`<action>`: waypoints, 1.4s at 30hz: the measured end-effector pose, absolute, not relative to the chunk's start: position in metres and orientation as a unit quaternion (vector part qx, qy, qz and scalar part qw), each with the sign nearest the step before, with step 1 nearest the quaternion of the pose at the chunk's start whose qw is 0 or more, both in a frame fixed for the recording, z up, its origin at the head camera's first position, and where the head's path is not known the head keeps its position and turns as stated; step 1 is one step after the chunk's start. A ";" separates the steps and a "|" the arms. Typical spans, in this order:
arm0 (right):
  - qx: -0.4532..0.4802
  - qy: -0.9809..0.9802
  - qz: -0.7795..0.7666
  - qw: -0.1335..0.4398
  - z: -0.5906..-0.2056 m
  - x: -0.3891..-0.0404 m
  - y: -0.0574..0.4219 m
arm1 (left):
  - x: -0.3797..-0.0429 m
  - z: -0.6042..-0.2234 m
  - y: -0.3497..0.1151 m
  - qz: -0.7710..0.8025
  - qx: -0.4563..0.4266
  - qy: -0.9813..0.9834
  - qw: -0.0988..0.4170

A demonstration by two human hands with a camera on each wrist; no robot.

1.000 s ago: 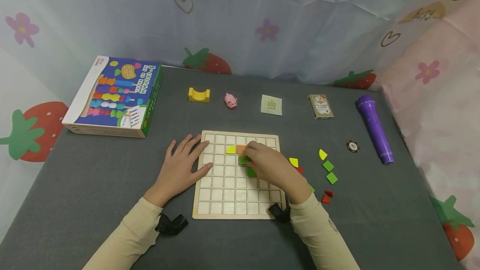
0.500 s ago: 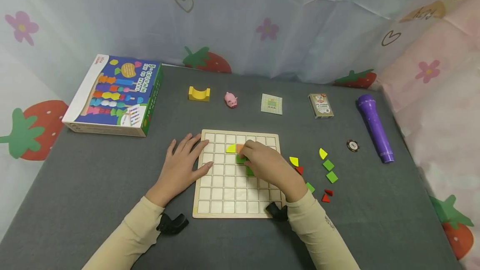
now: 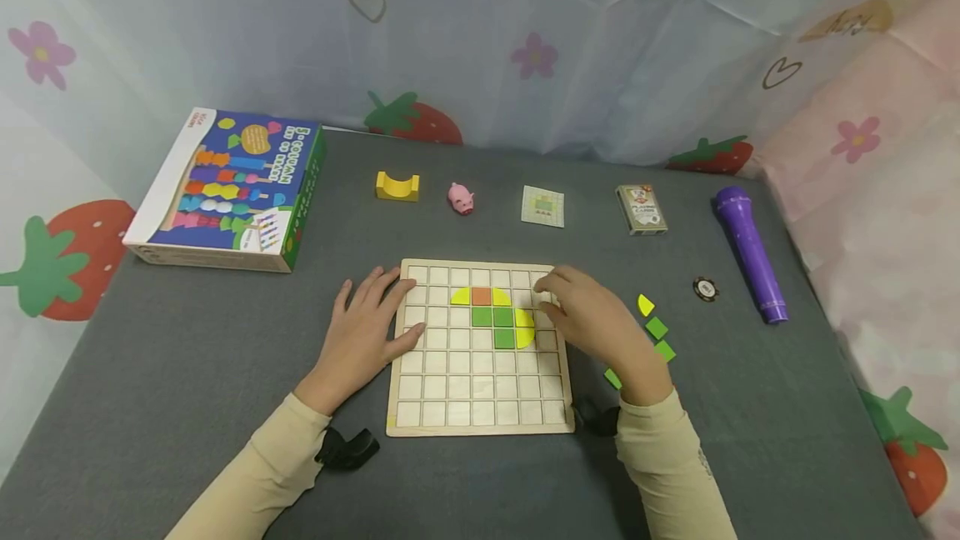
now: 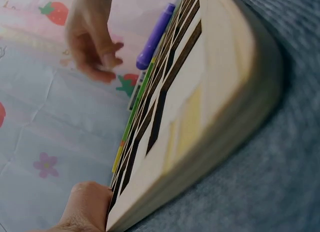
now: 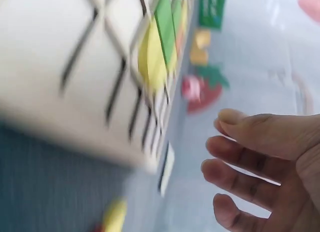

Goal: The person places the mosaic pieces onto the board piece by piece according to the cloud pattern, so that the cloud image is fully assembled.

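A wooden grid board (image 3: 435,390) lies flat in the head view. Set in its cells are an orange square tile (image 3: 481,297), several green square tiles (image 3: 482,317) and yellow curved tiles (image 3: 526,328). My left hand (image 3: 356,332) rests at the board's left edge, fingers spread, with fingertips on the rim. Over the right edge hovers my right hand (image 3: 596,319), its fingers loosely bent. The right wrist view shows that hand (image 5: 270,167) with nothing between thumb and fingers. Below it lies a loose yellow tile (image 5: 115,217) beside a bit of red.
Right of the board are a loose yellow tile (image 3: 645,305) and green tiles (image 3: 656,328). Behind it stand a yellow arch block (image 3: 397,187), pink pig (image 3: 461,199), pattern card (image 3: 542,207) and card box (image 3: 642,210). A poker chip (image 3: 705,289), purple tube (image 3: 752,255) and game box (image 3: 228,190) lie farther out.
My right hand has moved right, from over the middle tiles to the board's right edge, uncovering the green and yellow tiles. My left hand has stayed in place.
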State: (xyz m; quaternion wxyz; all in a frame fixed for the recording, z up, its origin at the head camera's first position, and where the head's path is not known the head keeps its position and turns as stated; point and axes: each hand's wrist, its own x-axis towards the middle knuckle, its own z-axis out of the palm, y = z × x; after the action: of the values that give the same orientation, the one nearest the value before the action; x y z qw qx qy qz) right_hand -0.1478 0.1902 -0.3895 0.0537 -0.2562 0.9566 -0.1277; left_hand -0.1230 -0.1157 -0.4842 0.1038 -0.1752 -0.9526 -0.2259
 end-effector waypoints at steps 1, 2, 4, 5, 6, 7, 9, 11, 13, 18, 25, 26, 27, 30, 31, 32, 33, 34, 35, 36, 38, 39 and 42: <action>-0.240 0.960 -0.133 0.054 -0.387 -0.148 0.200 | -0.123 -0.484 -0.116 -0.227 -0.174 -0.953 0.104; -0.223 0.963 -0.139 0.052 -0.386 -0.147 0.210 | -0.123 -0.484 -0.115 -0.229 -0.173 -0.952 0.105; -0.186 0.970 -0.151 0.050 -0.384 -0.146 0.232 | -0.122 -0.485 -0.115 -0.234 -0.172 -0.951 0.107; -0.165 0.973 -0.154 0.048 -0.383 -0.145 0.245 | -0.122 -0.485 -0.115 -0.236 -0.173 -0.950 0.108; -0.144 0.976 -0.156 0.051 -0.383 -0.145 0.257 | -0.121 -0.486 -0.115 -0.237 -0.174 -0.949 0.110; -0.124 0.978 -0.156 0.052 -0.384 -0.144 0.269 | -0.121 -0.486 -0.115 -0.238 -0.176 -0.948 0.112; -0.093 0.982 -0.150 0.060 -0.386 -0.141 0.292 | -0.121 -0.488 -0.115 -0.239 -0.180 -0.947 0.115; -0.075 0.985 -0.140 0.069 -0.389 -0.138 0.310 | -0.122 -0.490 -0.116 -0.239 -0.183 -0.946 0.118; -0.072 0.985 -0.134 0.079 -0.393 -0.136 0.324 | -0.122 -0.490 -0.116 -0.242 -0.185 -0.945 0.119; -0.075 0.982 -0.142 0.098 -0.405 -0.132 0.335 | -0.123 -0.490 -0.117 -0.249 -0.182 -0.944 0.118; -0.068 0.981 -0.162 0.088 -0.413 -0.129 0.330 | -0.123 -0.490 -0.117 -0.247 -0.179 -0.945 0.117; -0.068 0.980 -0.164 0.089 -0.413 -0.128 0.329 | -0.123 -0.490 -0.117 -0.248 -0.178 -0.945 0.115; -0.066 0.980 -0.164 0.091 -0.413 -0.128 0.328 | -0.123 -0.490 -0.117 -0.247 -0.179 -0.945 0.115; -0.065 0.978 -0.168 0.100 -0.413 -0.127 0.326 | -0.124 -0.491 -0.117 -0.246 -0.179 -0.946 0.113; -0.065 0.978 -0.168 0.102 -0.413 -0.127 0.326 | -0.124 -0.491 -0.117 -0.246 -0.179 -0.946 0.113; -0.066 0.978 -0.169 0.102 -0.413 -0.127 0.326 | -0.124 -0.492 -0.117 -0.245 -0.179 -0.946 0.112; -0.066 0.978 -0.169 0.103 -0.413 -0.127 0.326 | -0.124 -0.492 -0.117 -0.245 -0.180 -0.946 0.112; -0.067 0.978 -0.168 0.102 -0.412 -0.127 0.325 | -0.124 -0.492 -0.117 -0.246 -0.180 -0.946 0.111; -0.070 0.978 -0.167 0.099 -0.412 -0.127 0.325 | -0.124 -0.492 -0.117 -0.245 -0.180 -0.946 0.111; -0.073 0.979 -0.165 0.096 -0.410 -0.127 0.324 | -0.124 -0.492 -0.117 -0.245 -0.180 -0.946 0.110; -0.079 0.979 -0.163 0.089 -0.407 -0.128 0.321 | -0.124 -0.491 -0.117 -0.245 -0.180 -0.946 0.111; -0.083 0.979 -0.164 0.086 -0.405 -0.128 0.318 | -0.124 -0.491 -0.117 -0.245 -0.180 -0.946 0.111; -0.101 0.976 -0.177 0.074 -0.396 -0.127 0.306 | -0.124 -0.491 -0.118 -0.245 -0.181 -0.946 0.113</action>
State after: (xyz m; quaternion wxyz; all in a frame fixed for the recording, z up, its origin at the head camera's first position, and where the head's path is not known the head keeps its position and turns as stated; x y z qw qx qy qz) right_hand -0.1274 0.3057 -0.3956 0.0738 -0.1014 0.9761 -0.1775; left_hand -0.1244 -0.1175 -0.4908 0.1129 -0.1813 -0.9456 -0.2453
